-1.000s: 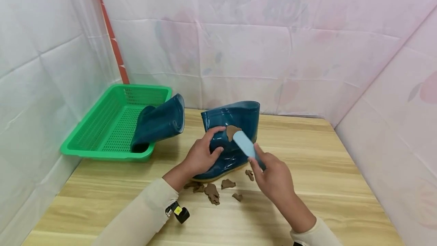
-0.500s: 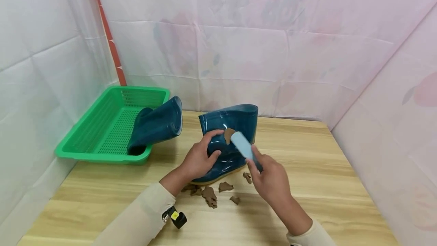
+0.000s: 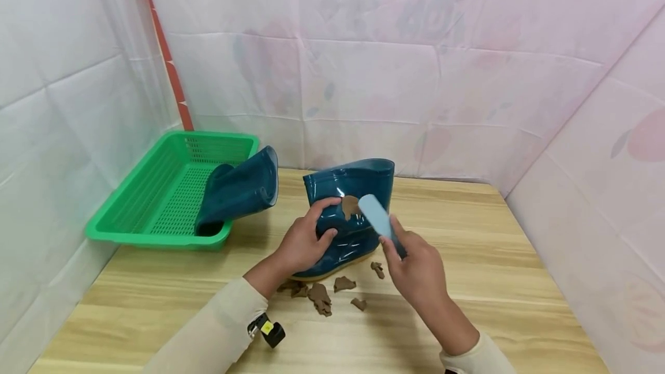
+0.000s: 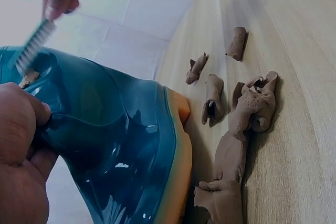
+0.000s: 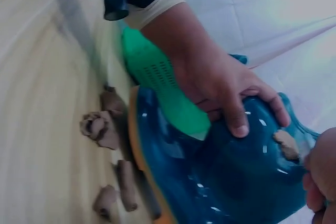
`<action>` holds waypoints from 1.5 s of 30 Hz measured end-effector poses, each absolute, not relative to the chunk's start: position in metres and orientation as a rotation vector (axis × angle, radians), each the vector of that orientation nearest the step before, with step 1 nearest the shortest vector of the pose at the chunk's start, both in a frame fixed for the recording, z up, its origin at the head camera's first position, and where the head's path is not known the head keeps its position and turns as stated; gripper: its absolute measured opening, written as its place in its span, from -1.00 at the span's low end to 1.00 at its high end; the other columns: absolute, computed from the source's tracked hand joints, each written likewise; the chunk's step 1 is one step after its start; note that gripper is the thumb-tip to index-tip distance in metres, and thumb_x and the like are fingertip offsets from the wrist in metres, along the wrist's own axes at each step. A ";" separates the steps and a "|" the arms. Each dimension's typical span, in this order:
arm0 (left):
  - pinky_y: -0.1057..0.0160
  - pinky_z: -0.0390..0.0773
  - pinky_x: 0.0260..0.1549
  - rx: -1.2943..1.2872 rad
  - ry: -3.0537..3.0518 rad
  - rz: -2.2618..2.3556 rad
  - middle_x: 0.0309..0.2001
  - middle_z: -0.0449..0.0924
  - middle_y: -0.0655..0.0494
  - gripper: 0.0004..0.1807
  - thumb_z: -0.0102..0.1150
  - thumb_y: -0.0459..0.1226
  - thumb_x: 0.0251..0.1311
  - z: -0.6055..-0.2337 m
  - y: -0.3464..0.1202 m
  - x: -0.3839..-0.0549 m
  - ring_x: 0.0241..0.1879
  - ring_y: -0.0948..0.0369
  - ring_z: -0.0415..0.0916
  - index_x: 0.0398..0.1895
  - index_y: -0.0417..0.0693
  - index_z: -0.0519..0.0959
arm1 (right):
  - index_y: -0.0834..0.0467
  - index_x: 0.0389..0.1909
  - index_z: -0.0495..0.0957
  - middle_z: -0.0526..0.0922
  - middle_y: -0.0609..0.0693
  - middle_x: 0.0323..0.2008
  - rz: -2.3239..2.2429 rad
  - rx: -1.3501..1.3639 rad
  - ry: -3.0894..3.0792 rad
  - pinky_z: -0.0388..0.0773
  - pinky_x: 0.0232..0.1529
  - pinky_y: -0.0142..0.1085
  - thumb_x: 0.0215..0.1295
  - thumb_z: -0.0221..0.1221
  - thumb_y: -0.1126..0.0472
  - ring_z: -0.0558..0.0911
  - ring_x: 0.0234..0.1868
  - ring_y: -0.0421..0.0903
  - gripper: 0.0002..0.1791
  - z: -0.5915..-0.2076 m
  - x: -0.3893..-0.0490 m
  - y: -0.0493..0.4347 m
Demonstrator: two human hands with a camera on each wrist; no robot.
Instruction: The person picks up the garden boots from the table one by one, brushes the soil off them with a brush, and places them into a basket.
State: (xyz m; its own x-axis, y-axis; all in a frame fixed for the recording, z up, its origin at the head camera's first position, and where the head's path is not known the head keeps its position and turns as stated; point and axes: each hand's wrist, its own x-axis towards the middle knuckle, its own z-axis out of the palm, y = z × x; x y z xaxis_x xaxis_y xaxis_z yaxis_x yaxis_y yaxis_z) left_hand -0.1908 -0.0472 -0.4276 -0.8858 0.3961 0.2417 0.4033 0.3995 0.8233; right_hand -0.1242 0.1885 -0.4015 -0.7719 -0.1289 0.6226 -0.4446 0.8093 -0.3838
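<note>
A glossy blue rubber boot (image 3: 358, 183) stands upright on the wooden table, its toe toward the near left. My left hand (image 3: 303, 241) grips it at the ankle, thumb and fingers spread around the front. In my right hand (image 3: 418, 264) is a brush (image 3: 375, 214), pinched by its handle; the left wrist view shows its white bristles (image 4: 34, 45) against the boot's shaft. A patch of brown clay-like mud (image 3: 350, 206) sticks to the shaft between my left fingertips and the brush head. In the right wrist view, this mud patch (image 5: 286, 144) appears as a small ragged piece.
Several brown mud pieces (image 3: 320, 299) lie on the table (image 3: 499, 281) in front of the sole. At the left, a green plastic basket (image 3: 156, 239) holds a second blue boot (image 3: 239, 186), its shaft leaning over the rim. White patterned sheets (image 3: 374, 74) enclose the back and sides.
The brush swung slightly left, then back right, and its head now sits just off the mud patch's right edge. My left hand stays on the boot; the head view shifted a little.
</note>
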 end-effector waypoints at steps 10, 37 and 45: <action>0.28 0.34 -0.71 -0.738 -2.629 -1.550 -0.76 0.21 0.22 -0.31 0.19 -0.31 0.47 -0.428 -0.046 -0.190 -0.86 0.27 0.16 0.53 0.33 0.16 | 0.39 0.21 0.58 0.70 0.17 -0.40 0.772 0.452 -2.365 0.37 -0.66 -0.36 0.18 0.45 0.38 0.49 -0.59 -0.17 -0.44 -0.399 -0.124 0.190; 0.26 0.33 -0.72 -0.769 -2.602 -1.516 -0.77 0.20 0.25 -0.30 0.19 -0.31 0.47 -0.429 -0.047 -0.187 -0.85 0.27 0.17 0.54 0.29 0.15 | 0.39 0.24 0.56 0.71 0.19 -0.38 0.786 0.485 -2.352 0.37 -0.66 -0.36 0.20 0.44 0.39 0.51 -0.59 -0.17 -0.44 -0.394 -0.125 0.189; 0.28 0.26 -0.74 -0.756 -2.606 -1.507 -0.76 0.20 0.23 -0.24 0.21 -0.32 0.46 -0.427 -0.047 -0.186 -0.85 0.26 0.15 0.57 0.28 0.09 | 0.33 0.28 0.55 0.71 0.11 -0.39 0.788 0.519 -2.496 0.35 -0.64 -0.43 0.28 0.42 0.29 0.47 -0.57 -0.26 -0.44 -0.399 -0.122 0.187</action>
State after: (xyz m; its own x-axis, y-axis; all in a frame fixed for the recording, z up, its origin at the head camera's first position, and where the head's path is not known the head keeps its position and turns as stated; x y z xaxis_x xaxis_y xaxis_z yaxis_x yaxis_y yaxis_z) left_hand -0.1859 -0.0467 -0.4269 -0.8806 0.3906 0.2682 0.4273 0.4099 0.8059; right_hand -0.1221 0.1872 -0.3995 -0.8185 -0.2095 0.5350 -0.4788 0.7634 -0.4335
